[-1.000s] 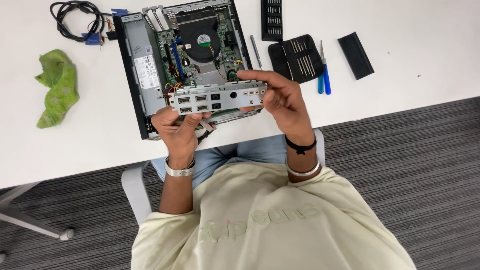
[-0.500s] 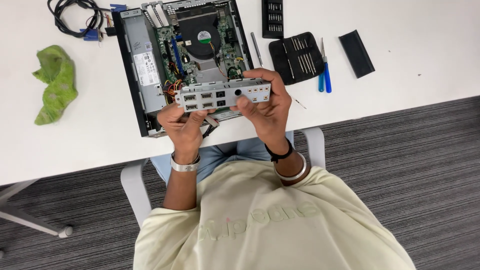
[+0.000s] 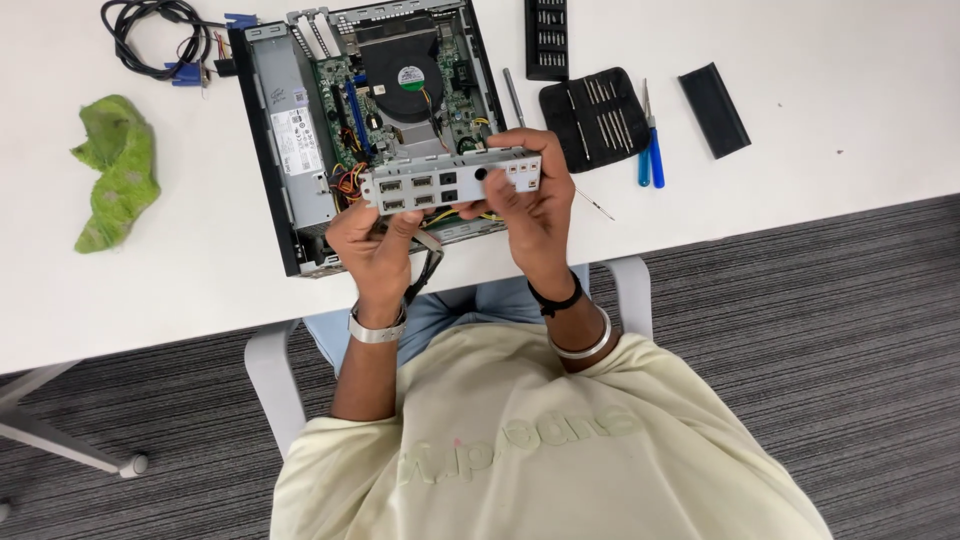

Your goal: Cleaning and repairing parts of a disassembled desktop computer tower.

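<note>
View: head camera, looking down over the seated person's chest to a white table.
Item held: front port panel, a long grey metal strip with rows of socket openings, lifted just above the near edge of the open computer case.
Change since a second ago: the panel has been drawn a little nearer the body and sits more level; the right hand has come in from a reach over the top edge to a close grip on the right half.
Bearing on the work: judged from this, the panel is free of the case and is being turned over for handling, though cables under it may still tie it.
Left hand: curled under the panel's left end, fingers pinching it from below.
Right hand: closed around the panel's right half, thumb on the face.
Panel relative to hands: bridged between both, the middle part bare.
Inside case: black fan and green board, well behind the panel.
Nearby, left: green cloth; coiled black cable.
Nearby, right: black tool roll, blue-handled screwdriver, black strip.
</note>
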